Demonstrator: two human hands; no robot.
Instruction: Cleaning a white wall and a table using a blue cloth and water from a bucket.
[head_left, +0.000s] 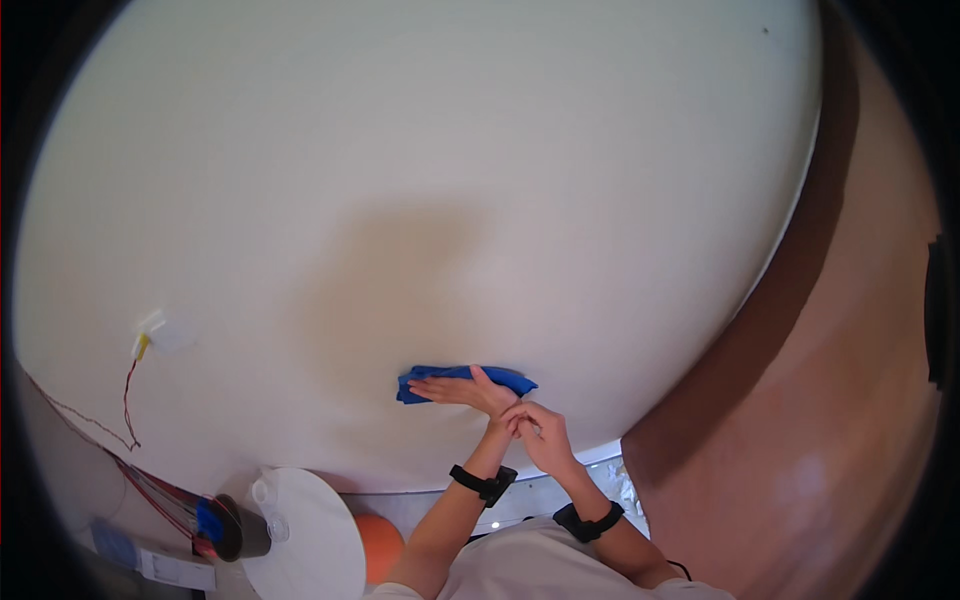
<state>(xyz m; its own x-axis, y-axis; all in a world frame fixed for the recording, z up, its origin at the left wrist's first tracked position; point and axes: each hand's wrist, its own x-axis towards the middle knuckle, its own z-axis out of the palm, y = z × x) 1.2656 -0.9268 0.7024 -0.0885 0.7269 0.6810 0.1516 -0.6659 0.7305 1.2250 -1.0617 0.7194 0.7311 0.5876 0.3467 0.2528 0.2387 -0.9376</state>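
A folded blue cloth (504, 375) lies against a large, smooth off-white surface (562, 225). My left hand (469, 391) rests on the cloth, its palm towards it and its fingers stretched out to the left; the thumb points away from me. My right hand (546, 435) is at my left wrist, with bent fingertips touching it, and holds no object that I can see. Each forearm wears a black strap with a small black device. A soft shadow falls on the pale surface beyond the cloth.
At lower left are a round white table (315, 525), a dark cylindrical container (251, 529), clear cups and an orange round item (379, 544). Red wires (154, 495) run nearby; a twisted wire with a yellow connector (141, 345) meets the pale surface. A reddish-brown surface (787, 450) lies at right.
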